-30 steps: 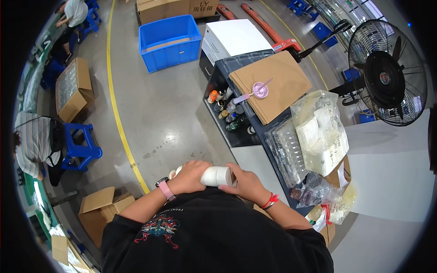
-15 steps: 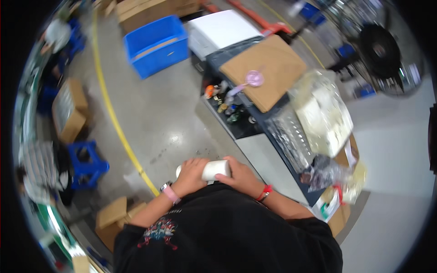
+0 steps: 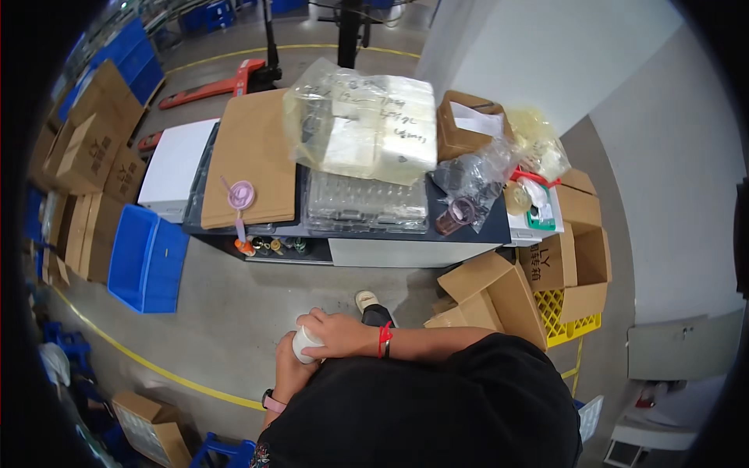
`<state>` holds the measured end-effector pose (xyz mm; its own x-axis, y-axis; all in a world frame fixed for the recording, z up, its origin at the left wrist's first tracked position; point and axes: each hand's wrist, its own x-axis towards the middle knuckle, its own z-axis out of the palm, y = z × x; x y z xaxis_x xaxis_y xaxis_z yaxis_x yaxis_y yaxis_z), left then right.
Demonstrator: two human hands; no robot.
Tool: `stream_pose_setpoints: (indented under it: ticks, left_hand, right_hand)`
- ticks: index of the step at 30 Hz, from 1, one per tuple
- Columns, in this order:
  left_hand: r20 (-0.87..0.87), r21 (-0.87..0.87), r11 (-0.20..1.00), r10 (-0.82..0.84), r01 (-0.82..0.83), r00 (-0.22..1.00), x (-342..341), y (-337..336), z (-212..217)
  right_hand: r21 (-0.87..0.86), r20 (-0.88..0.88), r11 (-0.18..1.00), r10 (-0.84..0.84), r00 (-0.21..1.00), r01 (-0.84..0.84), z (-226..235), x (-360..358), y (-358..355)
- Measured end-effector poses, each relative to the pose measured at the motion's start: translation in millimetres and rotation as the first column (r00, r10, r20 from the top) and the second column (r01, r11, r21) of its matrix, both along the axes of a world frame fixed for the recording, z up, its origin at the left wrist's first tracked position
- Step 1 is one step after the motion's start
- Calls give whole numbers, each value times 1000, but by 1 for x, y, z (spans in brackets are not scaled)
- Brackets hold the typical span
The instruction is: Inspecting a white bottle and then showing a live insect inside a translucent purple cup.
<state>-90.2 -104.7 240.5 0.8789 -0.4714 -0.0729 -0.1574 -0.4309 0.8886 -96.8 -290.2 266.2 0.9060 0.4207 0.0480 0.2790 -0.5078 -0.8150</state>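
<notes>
A white cylinder-shaped container [image 3: 305, 344] is held close to my body in both hands. My right hand [image 3: 341, 334], with a red band at the wrist, wraps over its top. My left hand [image 3: 290, 369], with a pink watch strap at the wrist, grips it from below. Most of the container is hidden by my fingers. In front of me stands a dark work table [image 3: 390, 235].
On the table lie a sheet of brown cardboard [image 3: 253, 156], clear plastic trays [image 3: 367, 204] and a bagged stack of white pieces [image 3: 367, 129]. A blue crate [image 3: 144, 257] stands on the floor at left. Open cardboard boxes [image 3: 499, 292] and a yellow crate [image 3: 566, 320] stand at right.
My head has turned, so the table now lies straight ahead and the fan is out of view. Both hands stay on the white container.
</notes>
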Motion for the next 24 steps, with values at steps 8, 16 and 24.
stream_pose_setpoints:
  ticks: [8, 16, 24]
  left_hand:
    - [123, 39, 999, 13, -18, 992, 12, -57, 2]
    - [74, 38, 999, 3, -6, 997, 13, -75, -9]
    - [-86, -75, 996, 46, -52, 995, 5, -79, -26]
  right_hand:
    - [14, -158, 975, -217, 963, 222, 9, 4, -47]
    - [93, -163, 986, -123, 979, 139, -1, 4, -78]
    - [64, -175, 995, -59, 983, 71, 1, 6, -89]
